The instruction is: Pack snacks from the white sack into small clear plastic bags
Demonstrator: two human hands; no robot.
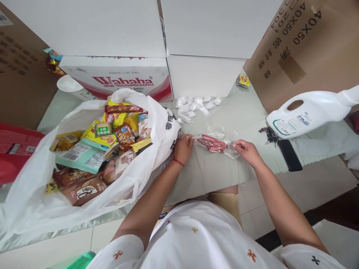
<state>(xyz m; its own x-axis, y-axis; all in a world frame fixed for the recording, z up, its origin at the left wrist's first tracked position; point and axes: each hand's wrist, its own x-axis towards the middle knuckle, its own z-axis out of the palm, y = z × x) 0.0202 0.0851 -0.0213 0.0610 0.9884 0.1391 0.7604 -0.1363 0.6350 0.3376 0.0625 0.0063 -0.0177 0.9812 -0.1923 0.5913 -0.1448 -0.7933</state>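
while the left hand [184, 149] pinches one end of a clear plastic bag [231, 151] holding red packets [213, 143], the right hand [246, 151] pinches the other, fingers nearly closed, just above the bench [193, 175].

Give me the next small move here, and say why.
I'd probably lift the clear bag slightly, keeping it level: the left hand pinches one end, the right hand the other, and red packets lie between, so both ends seem supported.
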